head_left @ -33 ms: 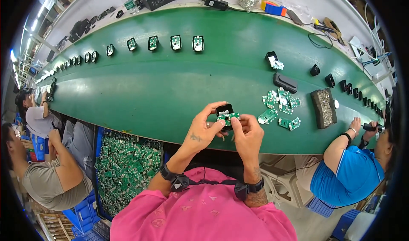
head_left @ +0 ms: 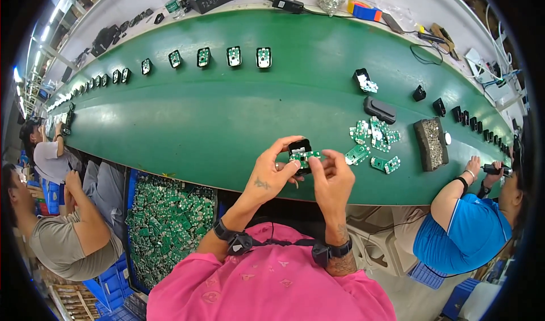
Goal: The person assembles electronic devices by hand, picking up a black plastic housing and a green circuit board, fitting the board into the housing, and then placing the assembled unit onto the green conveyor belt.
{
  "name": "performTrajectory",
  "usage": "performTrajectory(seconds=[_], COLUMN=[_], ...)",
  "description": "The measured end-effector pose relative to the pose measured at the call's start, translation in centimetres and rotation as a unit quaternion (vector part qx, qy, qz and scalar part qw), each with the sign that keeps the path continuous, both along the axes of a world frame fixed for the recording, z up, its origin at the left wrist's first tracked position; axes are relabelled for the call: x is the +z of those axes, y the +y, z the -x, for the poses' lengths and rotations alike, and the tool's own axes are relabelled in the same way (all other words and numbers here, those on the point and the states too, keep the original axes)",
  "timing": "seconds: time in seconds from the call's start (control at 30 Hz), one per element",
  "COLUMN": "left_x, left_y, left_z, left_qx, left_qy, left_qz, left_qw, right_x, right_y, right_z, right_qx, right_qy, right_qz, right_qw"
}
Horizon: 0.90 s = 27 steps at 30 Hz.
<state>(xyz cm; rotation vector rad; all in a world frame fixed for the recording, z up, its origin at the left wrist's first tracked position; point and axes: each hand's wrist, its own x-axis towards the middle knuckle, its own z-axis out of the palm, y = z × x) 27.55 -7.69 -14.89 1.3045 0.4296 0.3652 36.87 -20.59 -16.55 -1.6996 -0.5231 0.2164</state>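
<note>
My left hand [head_left: 276, 170] is closed round a small black plastic housing [head_left: 299, 145] just over the near edge of the green table. A green circuit board [head_left: 305, 157] lies at the housing's open face, with my left thumb pressing on it. Whether the board is seated inside cannot be made out. My right hand [head_left: 331, 176] is beside the board's right end, thumb tip at its edge and fingers apart. Loose circuit boards [head_left: 379, 133] lie in a pile to the right, near a closed black case [head_left: 380, 110].
Black housings with boards [head_left: 234, 56] form a row along the table's far left. Empty black housings [head_left: 439, 107] line the right. A dark block holding small metal parts [head_left: 431, 145] stands near the pile. A blue crate of boards [head_left: 170, 224] is at lower left. Co-workers sit on both sides.
My right hand has drawn slightly to the right, and its fingers have lifted and spread away from the board. My left hand keeps its hold on the housing.
</note>
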Motion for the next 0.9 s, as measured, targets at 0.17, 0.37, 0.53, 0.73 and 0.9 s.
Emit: performTrajectory(seconds=[0.17,0.37,0.53,0.73,0.9], left_x=[1.4,2.5,4.7,5.8,5.8], left_y=[-0.7,-1.5,-2.7,-3.3,-3.2], left_z=[0.2,0.7,1.2,1.7,1.9], left_qx=[-0.003,0.024,0.074,0.110,0.102], left_qy=[0.037,0.039,0.002,-0.042,-0.064], left_qz=[-0.044,-0.135,-0.213,-0.288,-0.346], left_qw=[0.998,0.990,0.974,0.950,0.931], right_x=[4.0,4.6,4.9,6.3,7.8], right_y=[-1.3,-1.4,-1.9,-2.7,-3.3], right_z=[0.2,0.6,1.5,1.8,1.2], right_qx=[0.134,0.161,0.167,0.092,0.155], right_qy=[0.085,0.084,-0.033,-0.154,-0.136], right_qz=[-0.014,-0.036,-0.054,0.019,0.041], right_qw=[0.987,0.983,0.984,0.984,0.978])
